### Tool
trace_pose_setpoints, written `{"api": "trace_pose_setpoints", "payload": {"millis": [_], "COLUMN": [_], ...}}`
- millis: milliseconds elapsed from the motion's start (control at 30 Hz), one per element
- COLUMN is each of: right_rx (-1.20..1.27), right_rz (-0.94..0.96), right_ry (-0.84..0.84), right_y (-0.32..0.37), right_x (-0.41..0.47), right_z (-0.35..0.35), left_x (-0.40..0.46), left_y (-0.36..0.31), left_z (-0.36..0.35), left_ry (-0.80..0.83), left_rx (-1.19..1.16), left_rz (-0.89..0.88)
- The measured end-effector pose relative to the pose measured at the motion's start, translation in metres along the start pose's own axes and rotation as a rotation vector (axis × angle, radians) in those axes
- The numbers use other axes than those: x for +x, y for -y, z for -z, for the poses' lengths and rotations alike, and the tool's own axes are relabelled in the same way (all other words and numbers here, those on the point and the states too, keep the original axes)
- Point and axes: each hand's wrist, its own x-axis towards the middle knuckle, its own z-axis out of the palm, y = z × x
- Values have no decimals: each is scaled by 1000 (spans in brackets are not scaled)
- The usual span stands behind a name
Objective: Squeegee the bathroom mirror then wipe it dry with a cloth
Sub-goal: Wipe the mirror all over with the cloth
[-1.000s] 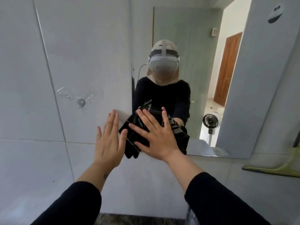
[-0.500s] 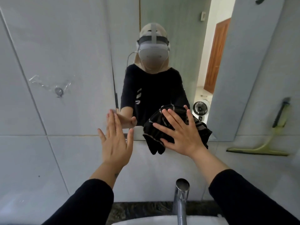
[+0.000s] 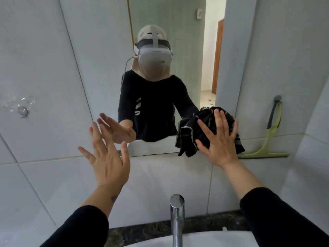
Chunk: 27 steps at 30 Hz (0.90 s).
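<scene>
The mirror [image 3: 187, 50] hangs on the pale tiled wall straight ahead. My right hand [image 3: 218, 138] lies flat with spread fingers on a bunched black cloth [image 3: 188, 136] with thin pale stripes, pressing it against the mirror's lower right corner. My left hand [image 3: 106, 157] is raised with fingers apart by the mirror's lower left corner, holding nothing; whether it touches the glass is unclear. A yellow-green squeegee [image 3: 267, 141] with a dark handle hangs from a wall hook to the right of the mirror.
A chrome tap [image 3: 176, 216] rises from a white basin [image 3: 178, 241] on a dark stone counter [image 3: 142, 229] just below my arms. A small suction hook [image 3: 22, 110] sticks to the tiles at left. The mirror reflects a person in a headset and an open doorway.
My right hand has slid the cloth rightwards along the mirror's bottom edge, from the lower left to the lower right corner. My view has dropped, so the tap and basin show.
</scene>
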Motion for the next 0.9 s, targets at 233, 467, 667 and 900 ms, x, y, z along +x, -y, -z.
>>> {"api": "trace_pose_setpoints", "payload": {"millis": [233,467,667,900], "right_rx": [102,215,538,539], "right_rz": [-134,-97,-135,-477], "right_ry": [10,79,10,-221], "right_y": [-18,-24,-37,-44], "right_x": [-4,-10,-15,-39], "right_z": [3,15,25,13], "left_x": [-1,3,4,1], "left_y": [-81,-169,-195,-206], "left_z": [-15,-40,-55,-55], "left_ry": [-49,15,126,130], "left_rx": [-192,-217,-362,-327], "left_rz": [-629,-754,-638,-697]}}
